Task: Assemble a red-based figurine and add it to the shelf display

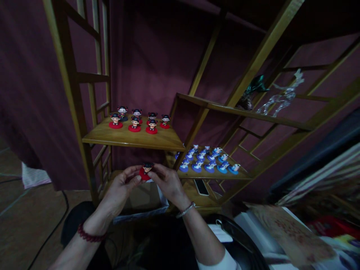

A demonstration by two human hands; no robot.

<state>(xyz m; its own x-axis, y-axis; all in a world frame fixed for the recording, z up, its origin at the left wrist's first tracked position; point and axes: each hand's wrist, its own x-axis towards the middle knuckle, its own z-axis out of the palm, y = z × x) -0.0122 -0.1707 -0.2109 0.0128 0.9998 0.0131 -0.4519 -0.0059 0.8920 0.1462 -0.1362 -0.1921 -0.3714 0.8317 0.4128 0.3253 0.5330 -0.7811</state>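
Observation:
Between both hands is a small figurine (pixel 146 171) with black hair and a round red base. My left hand (pixel 123 182) has its fingers closed on the left side of the red base. From the other side, my right hand (pixel 166 181) pinches the same figurine, its thumb against the front. Above and behind the hands, several similar figurines (pixel 135 123) on red bases stand upright in loose rows on the upper left wooden shelf (pixel 129 140). Below the hands is an open box (pixel 143 198), partly hidden by them.
Blue and purple figurines (pixel 198 165) fill the lower right shelf (pixel 191 174). A phone (pixel 201 187) lies on the board beneath. A clear deer ornament (pixel 285 97) stands on the upper right shelf. Papers (pixel 292 236) and a dark bag (pixel 239 240) are at the right; a cable (pixel 53 228) crosses the floor.

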